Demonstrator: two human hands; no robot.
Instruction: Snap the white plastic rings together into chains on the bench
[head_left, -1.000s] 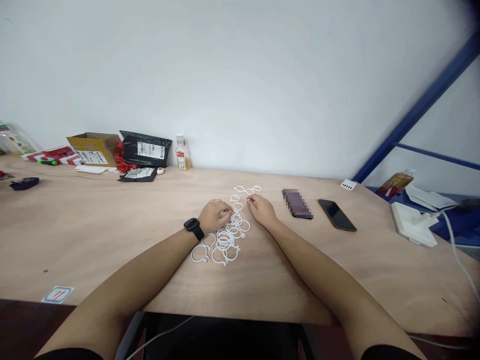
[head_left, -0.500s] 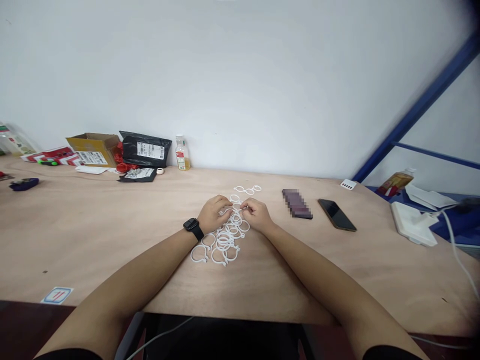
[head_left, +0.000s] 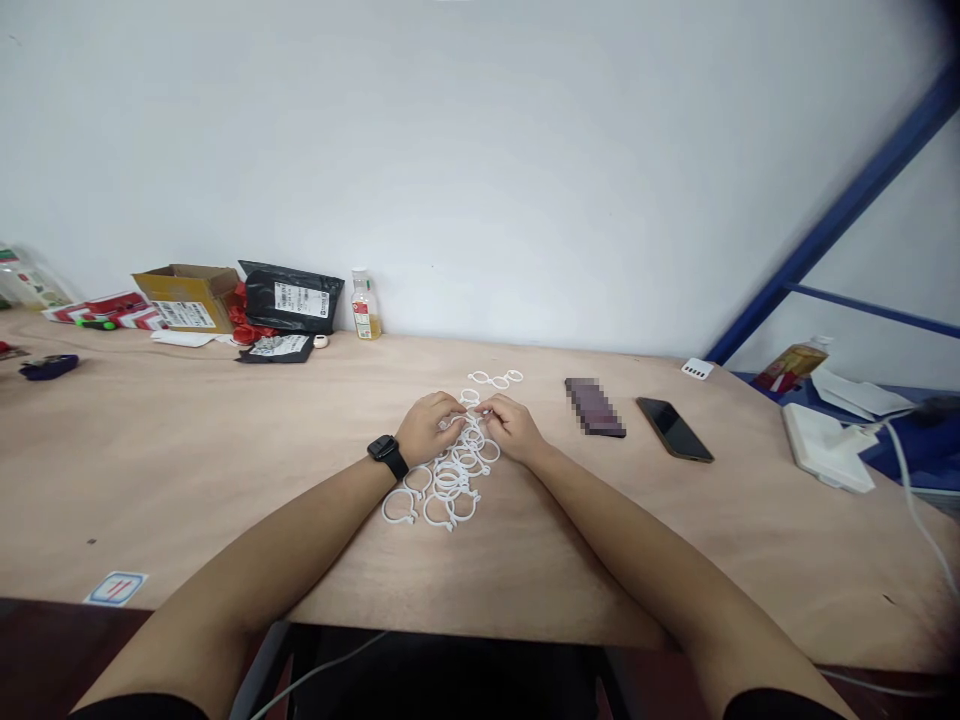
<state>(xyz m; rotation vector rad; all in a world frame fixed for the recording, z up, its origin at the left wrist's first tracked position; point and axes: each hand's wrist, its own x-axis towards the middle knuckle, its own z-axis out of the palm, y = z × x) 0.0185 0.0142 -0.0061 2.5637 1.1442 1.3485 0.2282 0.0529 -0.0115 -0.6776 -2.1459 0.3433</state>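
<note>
My left hand (head_left: 431, 428), with a black watch on its wrist, is bent over the far end of a pile of white plastic curtain rings (head_left: 448, 482). Its thumb and fingertips pinch a white ring (head_left: 470, 411). From the other side my right hand (head_left: 513, 427) grips the same ring between thumb and forefinger. Fingers partly cover it, so its clasp cannot be made out. Just beyond the fingertips lies one more ring. Farther back, three rings (head_left: 489, 382) form a short row. Nearer rings overlap loosely, small clasps showing on several.
To the right lie a pixelated dark phone-shaped item (head_left: 594, 408), a phone (head_left: 673, 429) and a white power strip (head_left: 825, 447). Along the wall stand a cardboard box (head_left: 184, 300), a black parcel bag (head_left: 292, 298) and a bottle (head_left: 365, 308). A numbered sticker (head_left: 116, 589) marks the front edge.
My right hand has shifted slightly left, bringing its fingertips closer to my left ones at the ring. The pile and the other objects stay where they were.
</note>
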